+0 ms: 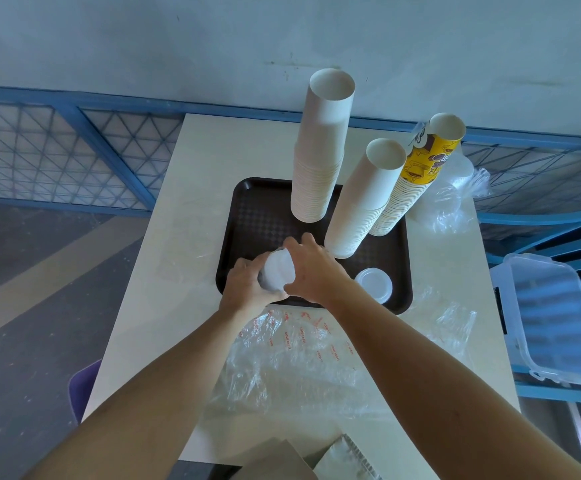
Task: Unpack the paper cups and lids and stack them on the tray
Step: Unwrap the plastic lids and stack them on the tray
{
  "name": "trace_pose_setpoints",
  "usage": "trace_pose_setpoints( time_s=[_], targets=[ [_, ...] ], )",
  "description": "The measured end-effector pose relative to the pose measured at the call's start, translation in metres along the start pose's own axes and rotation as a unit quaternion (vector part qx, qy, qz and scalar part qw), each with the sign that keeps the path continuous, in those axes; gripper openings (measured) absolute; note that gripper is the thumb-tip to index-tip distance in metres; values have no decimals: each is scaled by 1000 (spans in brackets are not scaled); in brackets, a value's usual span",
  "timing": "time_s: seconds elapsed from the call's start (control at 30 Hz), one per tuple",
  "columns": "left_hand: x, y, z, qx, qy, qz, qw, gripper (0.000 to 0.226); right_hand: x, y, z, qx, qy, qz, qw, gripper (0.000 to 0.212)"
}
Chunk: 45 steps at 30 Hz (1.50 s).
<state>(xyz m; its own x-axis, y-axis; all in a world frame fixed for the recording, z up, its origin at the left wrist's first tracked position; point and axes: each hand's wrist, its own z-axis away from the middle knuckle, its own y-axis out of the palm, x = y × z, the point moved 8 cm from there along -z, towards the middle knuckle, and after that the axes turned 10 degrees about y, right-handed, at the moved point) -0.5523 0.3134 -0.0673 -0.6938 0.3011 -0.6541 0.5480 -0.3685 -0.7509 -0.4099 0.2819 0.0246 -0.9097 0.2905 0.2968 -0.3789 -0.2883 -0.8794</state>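
A cream rectangular bench (pixel 178 202) carries a dark brown plastic tray (pixel 258 216). Three tall paper cup stacks (pixel 358 209), two white and one yellow-printed, stand at the tray's twelve to two o'clock. The left hand (pixel 247 285) and right hand (pixel 313 271) curl their fingers (pixel 308 239) around a white plastic lid stack (pixel 277 273) over the tray's seven o'clock. A low clear lid pile (pixel 373 284) sits at five.

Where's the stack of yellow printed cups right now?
In the head view, the yellow cup stack stands at the far right corner of the brown tray, just behind a white cup stack, beside clear plastic wrap.
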Motion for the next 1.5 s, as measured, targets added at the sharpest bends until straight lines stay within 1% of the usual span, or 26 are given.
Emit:
trace_pose_setpoints(
  time_s=[0.23, 0.37, 0.47, 0.57, 0.77, 0.87, 0.97, 1.13, 1.3, 1.4, 1.5],
  targets=[
    [-6, -3, 2, 1, -6, 10, 1000, 97, -9, -15, 4, -13, 12, -36, 999, 86],
    [-8, -4, 3, 4, -12, 16, 1000, 97, -17, -23, 13, -28, 20, -63, 997, 82],
    [-9, -3, 4, 18, -19, 27, 999, 105, -33, -27, 26, -37, 32, -78, 996, 82],
    [-12, -2, 4, 22, -12, 38, 999, 114, -62, -26, 42, -29, 69, -80, 994, 85],
    [-20, 3, 6, 16, -13, 33, 999, 102, -126, -22, 62, -11, 162, -68, 984, 96],
    [-26, 4, 6, 11, -7, 24, 1000, 100, -145, -22, 58, -21, 179, -38, 983, 90],
    [-29, 3, 6, 9, -11, 19, 1000, 99, -153, -17, 53, -14, 187, -3, 982, 84],
    [-33, 3, 7, 11, -22, 14, 1000, 99, -156, -1, 46, 1, 201, 10, 980, 86],
    [-32, 2, 7, 22, -34, 7, 999, 99, -155, 7, 39, 16, 193, -5, 981, 85],
    [-33, 1, 6, 25, -37, 4, 999, 99, -155, 10, 36, 14, 196, -13, 980, 77],
    [-34, 1, 5, 25, -42, 11, 999, 99, -154, 8, 33, -9, 192, -18, 981, 62]
  ],
)
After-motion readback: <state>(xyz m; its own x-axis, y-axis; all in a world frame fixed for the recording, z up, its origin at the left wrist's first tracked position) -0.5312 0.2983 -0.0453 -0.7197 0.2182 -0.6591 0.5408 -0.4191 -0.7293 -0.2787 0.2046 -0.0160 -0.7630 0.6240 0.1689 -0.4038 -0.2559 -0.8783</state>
